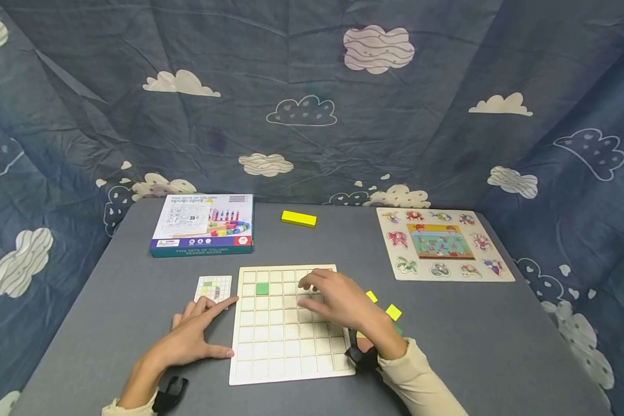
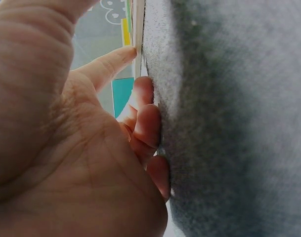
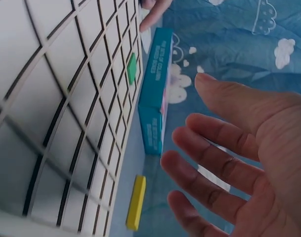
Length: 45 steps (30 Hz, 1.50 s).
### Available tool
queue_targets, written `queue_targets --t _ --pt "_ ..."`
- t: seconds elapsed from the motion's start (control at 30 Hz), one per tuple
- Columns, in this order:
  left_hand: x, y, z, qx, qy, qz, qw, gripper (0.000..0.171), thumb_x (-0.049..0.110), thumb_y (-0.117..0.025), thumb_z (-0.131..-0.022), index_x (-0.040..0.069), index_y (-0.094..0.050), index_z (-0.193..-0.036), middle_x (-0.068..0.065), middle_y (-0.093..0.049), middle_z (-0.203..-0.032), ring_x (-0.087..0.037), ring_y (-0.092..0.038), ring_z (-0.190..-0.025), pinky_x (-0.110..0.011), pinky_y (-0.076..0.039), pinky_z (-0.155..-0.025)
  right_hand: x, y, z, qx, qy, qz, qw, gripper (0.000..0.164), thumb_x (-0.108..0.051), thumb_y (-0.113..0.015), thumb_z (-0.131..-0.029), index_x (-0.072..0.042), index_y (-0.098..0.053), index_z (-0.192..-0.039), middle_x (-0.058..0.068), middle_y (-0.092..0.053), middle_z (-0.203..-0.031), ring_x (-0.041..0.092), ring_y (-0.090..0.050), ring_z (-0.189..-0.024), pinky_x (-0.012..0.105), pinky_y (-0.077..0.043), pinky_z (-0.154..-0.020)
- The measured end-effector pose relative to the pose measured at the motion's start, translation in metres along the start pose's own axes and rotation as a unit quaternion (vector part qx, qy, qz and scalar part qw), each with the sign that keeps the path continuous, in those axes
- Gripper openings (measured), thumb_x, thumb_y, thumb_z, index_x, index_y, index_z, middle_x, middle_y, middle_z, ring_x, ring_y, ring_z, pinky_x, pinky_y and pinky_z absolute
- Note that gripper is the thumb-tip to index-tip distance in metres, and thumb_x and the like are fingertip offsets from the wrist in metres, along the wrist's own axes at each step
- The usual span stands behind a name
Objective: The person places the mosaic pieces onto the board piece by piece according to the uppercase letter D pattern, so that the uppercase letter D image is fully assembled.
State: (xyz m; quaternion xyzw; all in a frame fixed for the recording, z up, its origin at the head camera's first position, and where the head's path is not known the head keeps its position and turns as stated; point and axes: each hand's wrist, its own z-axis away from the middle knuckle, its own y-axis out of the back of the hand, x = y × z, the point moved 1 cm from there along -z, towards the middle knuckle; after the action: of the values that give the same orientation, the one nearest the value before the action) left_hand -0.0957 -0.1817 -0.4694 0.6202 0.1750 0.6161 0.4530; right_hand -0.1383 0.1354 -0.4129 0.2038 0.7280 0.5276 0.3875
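A pale wooden board [image 1: 270, 367] with a grid of square recesses lies on the grey table. One green square tile [image 1: 262, 288] sits in a cell near its upper left corner, also visible in the right wrist view. My left hand [image 1: 189, 335] rests at the board's left side, index finger and thumb spread against that edge. Over the upper right of the grid hovers my right hand [image 1: 340, 297]; its fingers [image 3: 209, 153] are loosely bent with nothing between them. Beside the left fingers lies a small pattern card [image 1: 214, 284], partly covered by them.
Yellow tiles [image 1: 393, 312] lie right of the board, with green and reddish pieces partly hidden by the right wrist. Further back are a teal-edged game box [image 1: 203, 231], a yellow block [image 1: 299, 219] and a wooden picture puzzle [image 1: 444, 245]. A cloud-patterned curtain [image 1: 307, 156] hangs behind.
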Motion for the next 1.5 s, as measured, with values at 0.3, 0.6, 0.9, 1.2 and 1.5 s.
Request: queue_targets --t 0.3,0.6,0.9,1.2,1.5 --pt "0.001 0.0 0.0 0.0 -0.013 0.006 0.9999 0.102 0.055 -0.087 -0.064 0.031 -0.043 -0.152 -0.001 -0.048 -0.115 -0.017 -0.033 -0.091 -0.037 -0.021 -0.07 0.024 0.007 0.023 -0.006 -0.037 -0.025 0.999 0.032 -0.033 -0.073 -0.092 -0.012 -0.069 -0.117 -0.001 -0.069 -0.109 0.017 -0.066 -0.094 0.035 -0.053 -0.08" --pt "0.0 0.001 0.001 -0.001 -0.009 0.004 1.0 0.102 0.056 -0.087 -0.064 0.032 -0.043 -0.152 -0.001 -0.048 -0.115 -0.017 -0.033 -0.091 -0.037 -0.021 -0.07 0.048 0.009 0.042 -0.03 -0.053 -0.049 0.997 0.028 -0.022 -0.077 -0.089 -0.011 -0.072 -0.114 0.002 -0.067 -0.104 0.018 -0.063 -0.089 0.035 -0.051 -0.078" --pt "0.0 0.001 0.002 0.0 -0.003 0.004 1.0 0.102 0.055 -0.088 -0.063 0.032 -0.043 -0.152 0.001 -0.047 -0.112 -0.017 -0.032 -0.089 -0.037 -0.021 -0.069 0.072 0.005 0.048 -0.059 -0.059 -0.077 0.994 0.017 -0.015 -0.079 -0.087 -0.014 -0.077 -0.103 -0.002 -0.065 -0.092 0.012 -0.059 -0.081 0.026 -0.049 -0.071" --pt "0.002 0.001 0.0 -0.005 -0.005 0.003 1.0 0.102 0.056 -0.087 -0.064 0.033 -0.042 -0.153 0.0 -0.047 -0.114 -0.017 -0.032 -0.09 -0.038 -0.021 -0.07 0.082 0.005 0.054 -0.075 -0.049 -0.071 0.993 0.016 -0.013 -0.08 -0.084 -0.014 -0.074 -0.099 -0.004 -0.066 -0.092 0.013 -0.059 -0.082 0.028 -0.048 -0.074" --pt "0.002 0.0 0.001 -0.007 0.0 0.004 1.0 0.102 0.054 -0.088 -0.064 0.033 -0.042 -0.153 0.0 -0.046 -0.111 -0.017 -0.031 -0.089 -0.038 -0.021 -0.07 0.081 0.003 0.052 -0.089 -0.072 -0.064 0.991 0.015 -0.013 -0.078 -0.086 -0.015 -0.075 -0.101 -0.003 -0.065 -0.094 0.012 -0.057 -0.082 0.029 -0.047 -0.076"
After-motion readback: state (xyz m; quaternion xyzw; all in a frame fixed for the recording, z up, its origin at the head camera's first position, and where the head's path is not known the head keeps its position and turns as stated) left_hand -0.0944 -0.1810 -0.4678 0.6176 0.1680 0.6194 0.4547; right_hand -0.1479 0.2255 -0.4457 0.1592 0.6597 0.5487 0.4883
